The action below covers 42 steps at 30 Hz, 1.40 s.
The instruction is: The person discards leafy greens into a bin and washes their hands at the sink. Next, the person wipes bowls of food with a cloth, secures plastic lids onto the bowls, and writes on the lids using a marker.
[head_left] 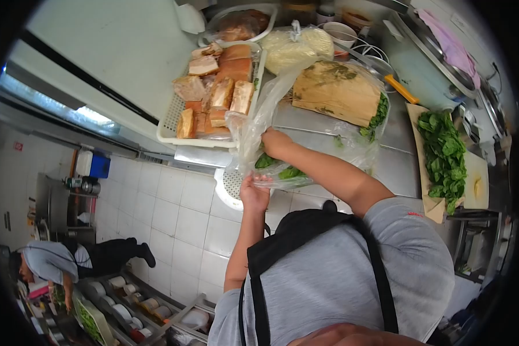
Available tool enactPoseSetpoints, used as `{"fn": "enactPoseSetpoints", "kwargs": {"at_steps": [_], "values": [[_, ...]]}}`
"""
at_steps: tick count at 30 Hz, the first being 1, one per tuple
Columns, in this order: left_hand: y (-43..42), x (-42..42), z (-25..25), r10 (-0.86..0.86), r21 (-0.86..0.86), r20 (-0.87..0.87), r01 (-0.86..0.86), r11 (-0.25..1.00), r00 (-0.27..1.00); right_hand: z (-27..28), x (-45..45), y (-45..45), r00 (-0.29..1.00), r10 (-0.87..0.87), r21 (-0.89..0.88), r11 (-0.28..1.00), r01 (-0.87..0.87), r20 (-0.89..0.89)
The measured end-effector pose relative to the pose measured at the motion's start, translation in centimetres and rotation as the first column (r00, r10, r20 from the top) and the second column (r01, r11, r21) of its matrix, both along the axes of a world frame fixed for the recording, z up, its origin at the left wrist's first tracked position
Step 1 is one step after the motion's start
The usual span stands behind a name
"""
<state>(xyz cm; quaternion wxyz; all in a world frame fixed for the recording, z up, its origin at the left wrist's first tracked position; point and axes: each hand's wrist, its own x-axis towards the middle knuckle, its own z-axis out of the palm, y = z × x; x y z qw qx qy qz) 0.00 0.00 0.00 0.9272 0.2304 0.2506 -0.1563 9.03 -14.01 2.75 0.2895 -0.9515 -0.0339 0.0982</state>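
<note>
Plastic bag (266, 106) held at its near edge, both hands close in

Remote on the head cam; clock = my frame. Bag spreads from 12 to approx. 2 on the metal worktop (401, 168), w/ loose leaves (292, 172) showing through its near end, just below centre. R hand (278, 144), near centre, has its fingers curled closed on the plastic, prob. to stop it slipping. L hand (255, 195), at 6, is lower, palm up, fingers part-curled at the bag's edge; can't tell if they pinch or just prop. I'd guess support, b/c the leaves hang near the worktop's edge.

Brown paper (331, 92) lies at 1 over more greens (380, 115), prob. as a cover; can't tell if it's fully in the bag. White tray (167, 123) of meat blocks (222, 92) stands at 11, bag overlapping its near corner; perforated walls prob. for drainage. Leafy bunch (443, 155) is at 3, well apart, on a brown sheet (435, 209), likely keeping it off bare metal. Co-worker (52, 259) bends forward at 8.
</note>
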Motion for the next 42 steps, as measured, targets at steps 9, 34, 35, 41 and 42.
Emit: {"fn": "enactPoseSetpoints", "kwargs": {"at_steps": [9,34,35,41,42], "values": [[-1.7,0.6,1.6,-0.051,0.14,0.016,0.048,0.989,0.999,3.0,-5.7,-15.9,0.911,-0.405,0.016,0.914,0.405,0.074],[-4.5,-0.8,1.0,-0.378,0.313,0.241,0.297,0.902,0.894,0.0,-12.4,-17.9,0.745,-0.634,-0.375,0.652,0.659,0.207],[-4.7,-0.9,0.8,-0.389,0.333,0.245,0.299,0.894,0.888,-1.2,-12.4,-18.7,0.716,-0.668,-0.375,0.622,0.688,0.204],[-5.5,-1.5,1.7,-0.375,0.351,0.209,0.288,0.891,0.903,2.0,-14.3,-14.2,0.936,-0.345,-0.262,0.899,0.35,0.065],[-5.3,-1.6,1.6,-0.374,0.344,0.206,0.291,0.893,0.904,2.3,-13.6,-14.0,0.934,-0.34,-0.266,0.895,0.358,0.11]]}}
